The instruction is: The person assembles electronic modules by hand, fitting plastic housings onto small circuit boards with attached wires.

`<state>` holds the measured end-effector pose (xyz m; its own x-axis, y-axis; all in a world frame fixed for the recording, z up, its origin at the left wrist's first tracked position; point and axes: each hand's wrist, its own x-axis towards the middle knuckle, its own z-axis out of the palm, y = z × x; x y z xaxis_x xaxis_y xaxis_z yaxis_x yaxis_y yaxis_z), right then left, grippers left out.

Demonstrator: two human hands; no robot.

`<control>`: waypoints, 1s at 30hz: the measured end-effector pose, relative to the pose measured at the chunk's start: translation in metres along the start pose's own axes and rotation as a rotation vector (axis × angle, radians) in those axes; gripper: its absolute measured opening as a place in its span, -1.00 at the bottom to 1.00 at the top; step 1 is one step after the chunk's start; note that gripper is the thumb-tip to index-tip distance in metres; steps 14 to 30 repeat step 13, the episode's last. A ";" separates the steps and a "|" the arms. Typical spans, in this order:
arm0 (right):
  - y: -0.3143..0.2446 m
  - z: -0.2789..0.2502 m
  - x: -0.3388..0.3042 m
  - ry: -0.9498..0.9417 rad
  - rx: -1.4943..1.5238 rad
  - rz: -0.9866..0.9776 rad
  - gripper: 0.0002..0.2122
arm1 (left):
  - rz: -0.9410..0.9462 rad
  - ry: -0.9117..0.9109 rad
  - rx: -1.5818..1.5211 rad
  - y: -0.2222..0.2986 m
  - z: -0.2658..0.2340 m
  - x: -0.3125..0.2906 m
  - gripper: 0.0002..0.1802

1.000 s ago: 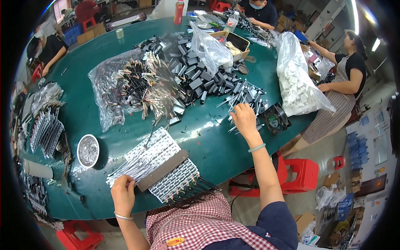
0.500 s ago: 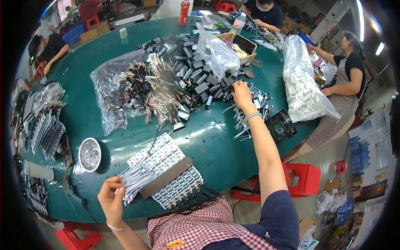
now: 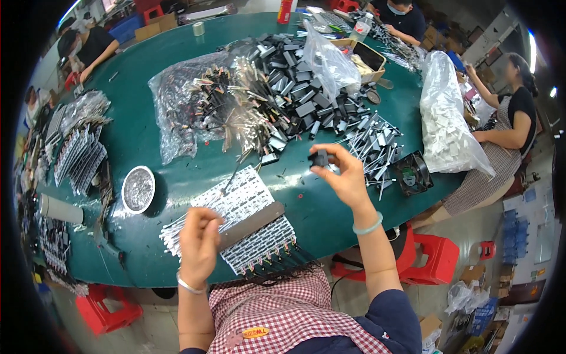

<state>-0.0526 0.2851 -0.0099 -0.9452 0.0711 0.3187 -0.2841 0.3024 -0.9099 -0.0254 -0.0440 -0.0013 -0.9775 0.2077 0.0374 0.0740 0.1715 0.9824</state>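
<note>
Between the thumb and fingers of my right hand (image 3: 346, 177) is a small black plastic case (image 3: 319, 158), lifted above the table. My left hand (image 3: 199, 241) is curled over a bundle of thin white strips (image 3: 173, 237); what its fingers hold, if anything, is hidden. The strips lie on the left part of white panels with rows of black marks (image 3: 242, 187). A flat brown bar (image 3: 252, 226) lies across the panels, and short coloured wire ends with black leads (image 3: 276, 258) line their near edge.
A heap of black cases (image 3: 303, 97) lies beyond, beside bundled wires (image 3: 215, 97) on clear plastic. White-stemmed pieces (image 3: 374, 147) and a black fan (image 3: 411, 174) sit right. A white bowl (image 3: 138, 190) stands left. A bag of white parts (image 3: 445, 118) is near a seated co-worker (image 3: 516, 118).
My right hand has come back from the heap toward me with a black case. My left hand has moved right, off the strips' left ends and over the bundle. The view has shifted slightly.
</note>
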 end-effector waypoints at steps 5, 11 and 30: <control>-0.026 0.036 -0.035 -0.059 0.065 0.013 -0.61 | 0.199 -0.128 0.070 0.023 0.037 0.006 -0.69; -0.024 0.062 -0.057 0.114 -0.010 -0.230 -0.72 | 0.314 -0.218 0.183 0.034 0.045 -0.001 -0.78; -0.024 0.064 -0.066 0.094 -0.029 -0.167 -0.72 | 0.411 -0.192 0.187 0.035 0.050 -0.003 -0.80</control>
